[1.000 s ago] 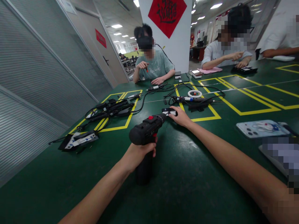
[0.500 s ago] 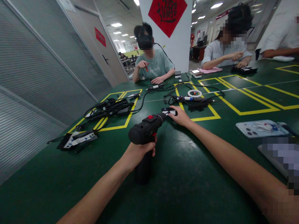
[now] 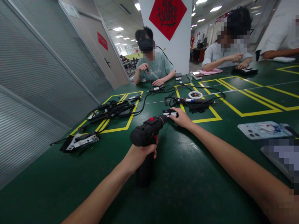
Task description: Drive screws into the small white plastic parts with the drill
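My left hand is wrapped round the grip of a black cordless drill with a red button on top. The drill stands upright on the green table, its nose pointing away from me. The tip of the drill meets a small black part with white labels lying on the table. My right hand rests on that part, fingers pressed on its near edge and holding it down.
A phone in a pale case lies at the right. Black cables and tools fill the yellow-marked box at the left; another black part lies nearer. A white ring and cords sit beyond. Three people sit across the table.
Hardly anything differs; the view has shifted slightly, and both hands, the drill and the small part keep their places.
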### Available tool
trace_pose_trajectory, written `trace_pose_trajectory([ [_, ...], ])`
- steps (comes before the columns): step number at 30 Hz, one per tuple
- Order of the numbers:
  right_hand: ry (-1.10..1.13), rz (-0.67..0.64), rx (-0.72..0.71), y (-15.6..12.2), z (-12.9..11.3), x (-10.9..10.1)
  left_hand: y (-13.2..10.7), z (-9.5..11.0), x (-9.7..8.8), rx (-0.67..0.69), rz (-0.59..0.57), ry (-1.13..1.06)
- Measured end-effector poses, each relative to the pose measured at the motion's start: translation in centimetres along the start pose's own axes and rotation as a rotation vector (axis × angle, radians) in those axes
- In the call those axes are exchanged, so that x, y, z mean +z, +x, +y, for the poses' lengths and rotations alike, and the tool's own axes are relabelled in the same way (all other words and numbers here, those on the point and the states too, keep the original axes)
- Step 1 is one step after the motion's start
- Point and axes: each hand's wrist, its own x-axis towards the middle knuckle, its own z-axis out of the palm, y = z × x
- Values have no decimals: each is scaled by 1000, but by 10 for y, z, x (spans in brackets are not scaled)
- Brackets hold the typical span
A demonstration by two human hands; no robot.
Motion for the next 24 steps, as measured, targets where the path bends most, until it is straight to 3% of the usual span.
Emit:
trace_pose_trajectory([
  [24, 0, 13, -16, 0, 2, 1, 1, -5, -1, 12, 2, -33],
])
